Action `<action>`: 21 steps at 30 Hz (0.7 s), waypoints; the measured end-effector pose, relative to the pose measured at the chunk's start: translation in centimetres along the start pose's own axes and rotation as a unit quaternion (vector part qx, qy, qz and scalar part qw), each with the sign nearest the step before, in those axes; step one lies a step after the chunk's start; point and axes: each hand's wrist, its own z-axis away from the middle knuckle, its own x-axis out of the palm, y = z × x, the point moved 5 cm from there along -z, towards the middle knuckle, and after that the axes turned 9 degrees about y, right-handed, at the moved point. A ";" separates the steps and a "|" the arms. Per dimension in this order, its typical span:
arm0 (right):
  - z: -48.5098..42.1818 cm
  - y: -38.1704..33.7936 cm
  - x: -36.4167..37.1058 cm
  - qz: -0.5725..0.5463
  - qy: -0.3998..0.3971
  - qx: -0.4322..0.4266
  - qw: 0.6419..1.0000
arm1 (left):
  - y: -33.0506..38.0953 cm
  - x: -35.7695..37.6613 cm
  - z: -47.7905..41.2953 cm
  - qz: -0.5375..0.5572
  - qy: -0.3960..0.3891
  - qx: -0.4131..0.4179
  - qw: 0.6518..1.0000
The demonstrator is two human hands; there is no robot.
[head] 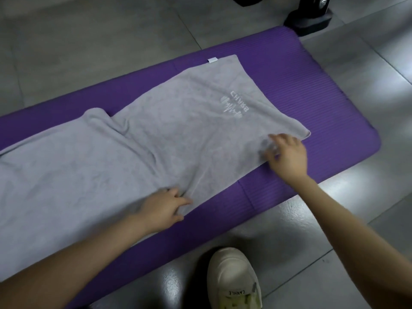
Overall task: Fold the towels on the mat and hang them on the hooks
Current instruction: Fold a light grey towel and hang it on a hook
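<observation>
A long grey towel with a white logo and a small white tag lies spread along the purple mat, rumpled near its middle. My left hand rests on the towel's near edge, fingers spread and lightly bent on the cloth. Out at the towel's near right corner, my right hand has its fingers curled into the fabric. No hooks are in view.
Grey floor tiles surround the mat. A black stand base sits on the floor beyond the mat's far right corner. My cream shoe stands on the tiles just in front of the mat's near edge.
</observation>
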 end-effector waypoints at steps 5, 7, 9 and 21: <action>4.5 -1.7 3.2 0.063 -0.157 -0.098 0.981 | -0.1 1.5 0.8 0.005 0.025 0.020 0.999; 5.6 -1.0 2.3 0.110 -0.129 -0.100 0.980 | 0.0 0.7 0.7 0.034 0.035 0.013 0.999; 6.3 -0.8 1.2 0.130 -0.096 -0.104 0.981 | -0.3 -0.9 -0.1 0.056 0.079 -0.002 0.995; -11.2 -3.8 3.0 -0.015 -0.048 0.032 0.998 | -5.8 -10.6 -15.8 0.004 0.245 -0.117 0.962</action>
